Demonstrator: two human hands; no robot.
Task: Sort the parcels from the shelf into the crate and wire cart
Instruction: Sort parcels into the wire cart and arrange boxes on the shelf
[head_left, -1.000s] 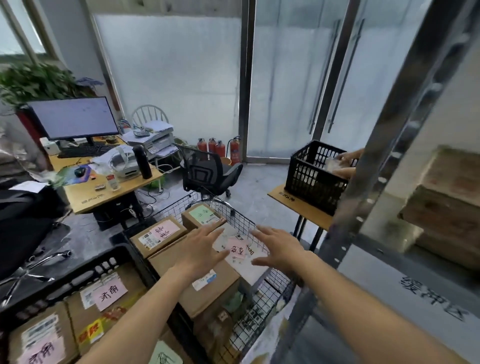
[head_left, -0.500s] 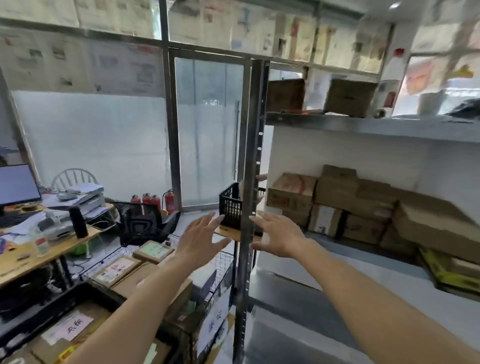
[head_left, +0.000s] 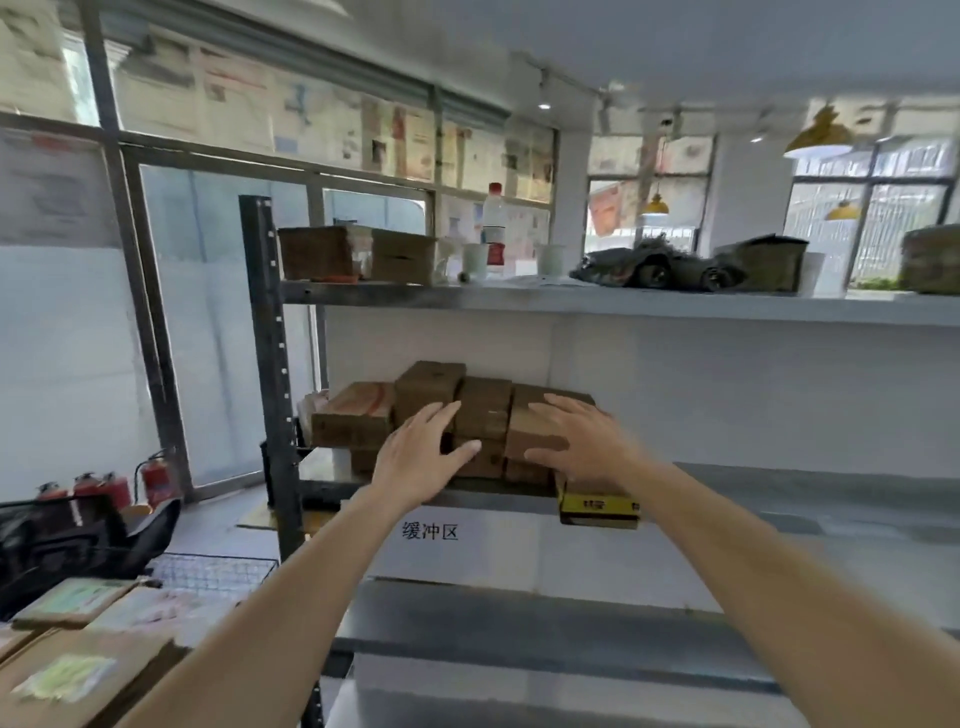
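Note:
Several brown cardboard parcels (head_left: 480, 410) are piled on the middle board of a metal shelf (head_left: 779, 499). My left hand (head_left: 418, 457) is stretched out in front of the pile's middle, fingers spread, holding nothing. My right hand (head_left: 582, 441) hovers just right of it, over a larger tan parcel (head_left: 535, 436), also spread and empty. A yellow-edged flat box (head_left: 597, 506) lies under my right wrist. The wire cart (head_left: 213, 571) with labelled parcels (head_left: 78, 670) sits at the lower left. The crate is out of view.
The shelf's dark upright post (head_left: 272, 364) stands left of the pile. On the top board are two boxes (head_left: 358, 254), a bottle (head_left: 493, 228), cups and dark bundles. Fire extinguishers (head_left: 119, 486) and a black chair (head_left: 78, 535) stand by the glass wall at the left.
My view has swung from the cart and crate up and right to the shelf. Both empty hands have moved from over the cart's parcels toward the pile on the shelf.

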